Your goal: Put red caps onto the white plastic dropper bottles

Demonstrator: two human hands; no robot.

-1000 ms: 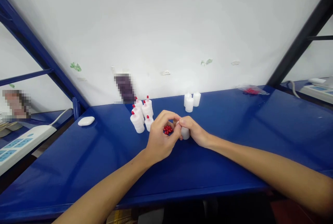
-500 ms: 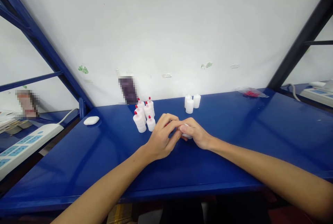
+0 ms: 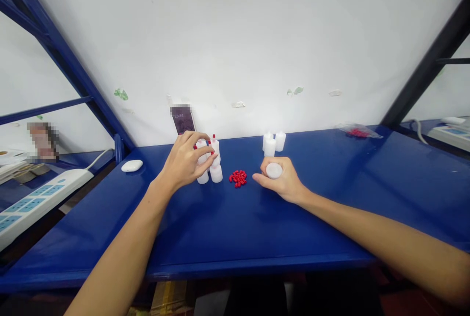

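My left hand [image 3: 185,159] is out at the cluster of white bottles with red caps [image 3: 215,169], near the back left of the blue table [image 3: 235,228]. Its fingers are curled round one capped bottle [image 3: 201,152] among the others. My right hand [image 3: 282,181] holds a small white bottle [image 3: 273,170] tilted, with its flat round end toward me. Its fingers wrap round the bottle's sides. Between the two hands a small pile of loose red caps [image 3: 238,178] lies on the table. Three white bottles without caps [image 3: 272,142] stand behind my right hand.
A phone [image 3: 182,119] leans against the white wall behind the cluster. A white oval case [image 3: 132,165] lies at the left. A clear bag of red caps [image 3: 358,131] lies at the back right. Power strips sit on the neighbouring benches at the left [image 3: 36,201] and right [image 3: 450,132]. Blue and black frame posts flank the table.
The hands were joined over one bottle at the centre. My left hand has moved left and back to the capped cluster; my right hand has lifted slightly with a bottle, uncovering the red caps.
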